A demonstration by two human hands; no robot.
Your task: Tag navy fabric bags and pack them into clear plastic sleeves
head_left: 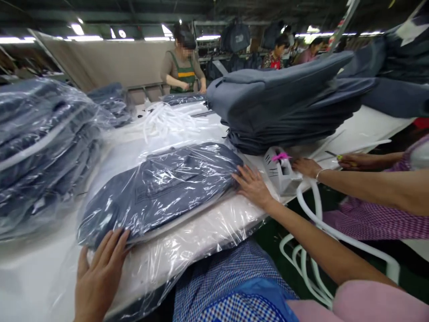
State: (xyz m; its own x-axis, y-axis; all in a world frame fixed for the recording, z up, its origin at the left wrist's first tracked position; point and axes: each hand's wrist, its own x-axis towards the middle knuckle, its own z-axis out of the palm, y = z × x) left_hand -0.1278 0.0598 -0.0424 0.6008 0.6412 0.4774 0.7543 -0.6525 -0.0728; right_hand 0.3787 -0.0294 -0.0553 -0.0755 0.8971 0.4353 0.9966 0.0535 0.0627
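Observation:
A folded dark blue garment in a clear plastic bag (161, 190) lies on the white table (36, 273) in front of me. My left hand (98, 277) rests flat at its near left corner, fingers stretched out on the plastic. My right hand (253, 185) presses flat against the bag's right end, fingers spread. Loose plastic from the bag (201, 237) hangs over the table's front edge.
A stack of bagged garments (43, 147) fills the left. A tall pile of unbagged dark garments (284, 103) stands at the right rear. A co-worker's hands (306, 166) reach in from the right by a white tape dispenser (279, 172). White tubes (315, 250) hang below the edge. Another person stands at the far end.

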